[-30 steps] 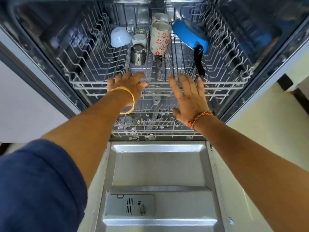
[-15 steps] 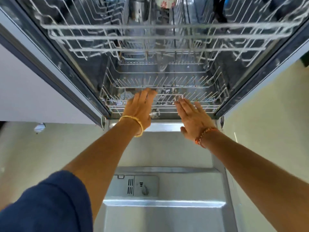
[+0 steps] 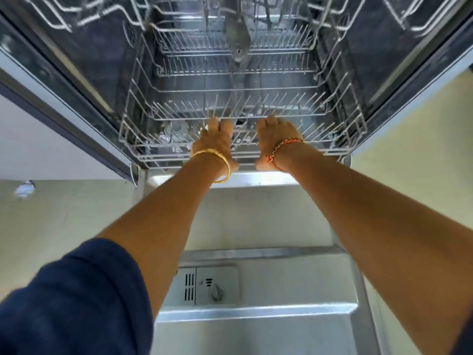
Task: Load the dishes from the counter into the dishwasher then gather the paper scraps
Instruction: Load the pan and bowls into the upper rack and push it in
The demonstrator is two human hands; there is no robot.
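Observation:
The dishwasher stands open with its lower rack (image 3: 332,129) inside the tub, holding no dishes that I can see. My left hand (image 3: 217,143), with a gold bangle, and my right hand (image 3: 275,139), with an orange thread band, both grip the front rail of that rack near its middle, fingers curled over the wire. Only the underside of the upper rack (image 3: 409,19) shows along the top edge, and its dishes are out of view. Small pale bits (image 3: 176,131) lie in the bottom of the lower rack at the left.
The open door (image 3: 256,326) lies flat below my arms, with the detergent dispenser (image 3: 208,285) on it. A grey spray arm (image 3: 238,42) hangs under the upper rack. A white paper scrap (image 3: 24,189) lies on the pale floor at the left, beside the cabinet side.
My hands dropped from the upper rack's front to the lower rack, and their fingers now curl over its front rail. The view tilted down, so the cups and blue pan left the frame.

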